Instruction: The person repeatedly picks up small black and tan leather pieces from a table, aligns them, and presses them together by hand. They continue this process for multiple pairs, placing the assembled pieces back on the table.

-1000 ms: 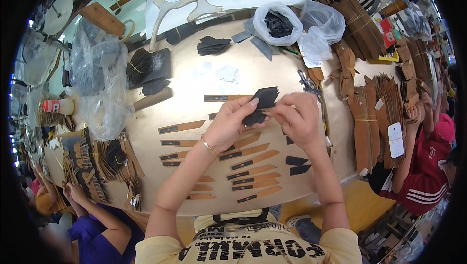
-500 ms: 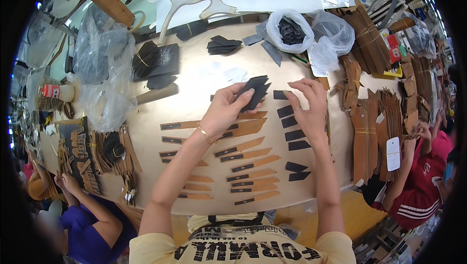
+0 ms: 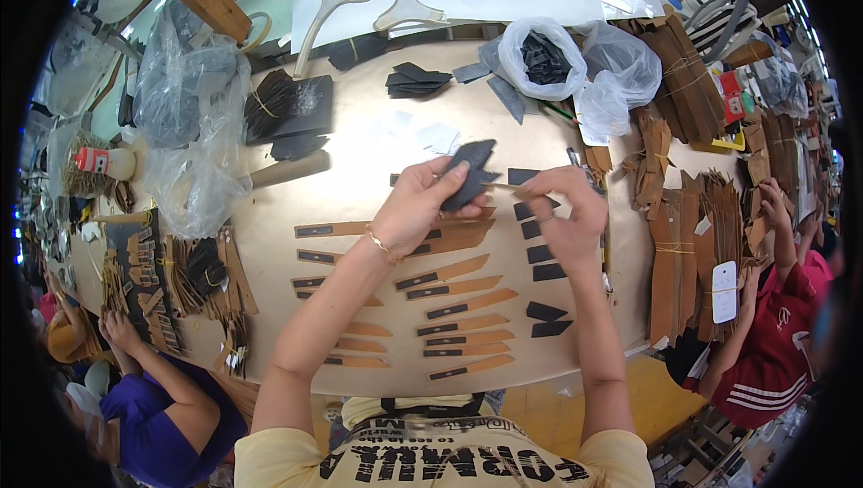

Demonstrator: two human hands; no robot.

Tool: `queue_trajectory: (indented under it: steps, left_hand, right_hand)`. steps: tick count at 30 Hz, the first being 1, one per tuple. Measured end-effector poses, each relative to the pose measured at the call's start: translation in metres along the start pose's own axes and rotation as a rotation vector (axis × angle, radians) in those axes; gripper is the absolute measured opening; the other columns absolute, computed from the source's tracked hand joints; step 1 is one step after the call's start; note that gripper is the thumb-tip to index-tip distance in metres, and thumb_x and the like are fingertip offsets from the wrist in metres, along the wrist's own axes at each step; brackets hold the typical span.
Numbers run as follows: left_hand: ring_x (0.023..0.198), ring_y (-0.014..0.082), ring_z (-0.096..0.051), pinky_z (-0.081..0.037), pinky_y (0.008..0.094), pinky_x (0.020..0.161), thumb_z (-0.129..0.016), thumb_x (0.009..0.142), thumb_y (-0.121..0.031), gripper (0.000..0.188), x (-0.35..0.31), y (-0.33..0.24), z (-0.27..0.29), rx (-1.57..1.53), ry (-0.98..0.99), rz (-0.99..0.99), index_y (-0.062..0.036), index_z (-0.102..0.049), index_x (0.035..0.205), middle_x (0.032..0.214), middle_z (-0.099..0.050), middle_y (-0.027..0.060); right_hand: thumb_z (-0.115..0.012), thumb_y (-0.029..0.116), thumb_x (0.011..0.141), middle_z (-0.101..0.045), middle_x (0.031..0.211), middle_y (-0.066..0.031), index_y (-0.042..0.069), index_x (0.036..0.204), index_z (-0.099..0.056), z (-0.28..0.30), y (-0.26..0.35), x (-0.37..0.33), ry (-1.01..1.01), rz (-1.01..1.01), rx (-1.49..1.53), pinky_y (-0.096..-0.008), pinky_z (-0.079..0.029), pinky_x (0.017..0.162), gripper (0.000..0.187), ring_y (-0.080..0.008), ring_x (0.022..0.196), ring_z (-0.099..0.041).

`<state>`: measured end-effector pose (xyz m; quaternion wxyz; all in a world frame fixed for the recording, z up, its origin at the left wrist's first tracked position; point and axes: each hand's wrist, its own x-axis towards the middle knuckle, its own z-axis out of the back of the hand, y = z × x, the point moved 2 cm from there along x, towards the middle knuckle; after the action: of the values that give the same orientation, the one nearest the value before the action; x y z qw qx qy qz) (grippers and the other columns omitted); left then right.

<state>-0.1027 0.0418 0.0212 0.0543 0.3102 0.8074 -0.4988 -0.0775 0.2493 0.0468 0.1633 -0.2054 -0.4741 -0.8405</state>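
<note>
My left hand (image 3: 421, 196) is closed around a small fanned stack of dark grey, pointed flat pieces (image 3: 468, 175), held above the middle of the table. Close on its right, my right hand (image 3: 571, 209) is pinched on a thin tan strip (image 3: 503, 186) that reaches to the stack; its exact kind is not clear. Beneath my right hand and forearm lies a column of loose dark pieces (image 3: 545, 272). Rows of brown leather-like strips (image 3: 472, 299), each with a dark inset at its left end, lie between my forearms.
A plastic bag of dark pieces (image 3: 547, 64) stands at the back, near a loose dark pile (image 3: 418, 82). Bundled brown strips (image 3: 676, 227) are at the right; clear plastic bags (image 3: 184, 110) and a red-and-white bottle (image 3: 103, 162) are left. Co-workers sit on both sides.
My right hand has moved from open, spread fingers above the dark column to a pinch on the thin tan strip. My left hand keeps its stack in nearly the same place.
</note>
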Motion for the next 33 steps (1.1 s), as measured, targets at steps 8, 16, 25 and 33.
queue_trajectory:
  steps: [8,16,25,33]
  left_hand:
    - [0.082,0.0114,-0.067,-0.057,0.0233,0.075,-0.053,0.103,-0.019,0.033,-0.006,-0.011,0.005,0.163,-0.155,-0.101,0.0058,-0.055,0.126,0.096,-0.07,0.0099]
    - [0.078,0.0089,-0.065,-0.055,0.0224,0.074,-0.055,0.103,-0.021,0.034,0.002,-0.009,-0.004,0.196,-0.077,-0.051,0.0061,-0.058,0.123,0.098,-0.07,0.0092]
    - [0.078,0.01,-0.066,-0.055,0.0223,0.073,-0.055,0.103,-0.022,0.033,0.004,-0.001,-0.014,0.059,-0.09,-0.043,0.0055,-0.059,0.121,0.101,-0.07,0.0091]
    - [0.095,0.0171,-0.069,-0.058,0.0274,0.082,-0.051,0.104,-0.022,0.035,-0.016,-0.016,0.021,0.097,-0.323,-0.201,0.005,-0.055,0.126,0.11,-0.069,0.0145]
  right_hand:
    - [-0.079,0.019,0.08,-0.07,0.078,-0.0078,0.001,0.099,-0.073,-0.009,-0.047,0.028,0.296,-0.56,-0.359,-0.0318,-0.049,0.067,0.027,-0.0204,0.07,-0.065]
    - [-0.081,0.019,0.078,-0.064,0.104,-0.008,0.006,0.104,-0.071,0.001,-0.016,0.025,0.05,-0.102,-0.367,-0.032,-0.046,0.076,0.03,-0.0211,0.084,-0.061]
    - [-0.079,0.01,0.078,-0.062,0.091,-0.0075,0.002,0.092,-0.068,-0.022,0.007,0.02,0.218,-0.101,-0.037,-0.0321,-0.048,0.074,0.02,-0.0211,0.085,-0.061]
    - [-0.075,0.008,0.082,-0.067,0.075,-0.0043,0.001,0.087,-0.07,-0.015,-0.049,0.056,0.204,-0.339,-0.041,-0.0277,-0.048,0.072,0.01,-0.0132,0.072,-0.06]
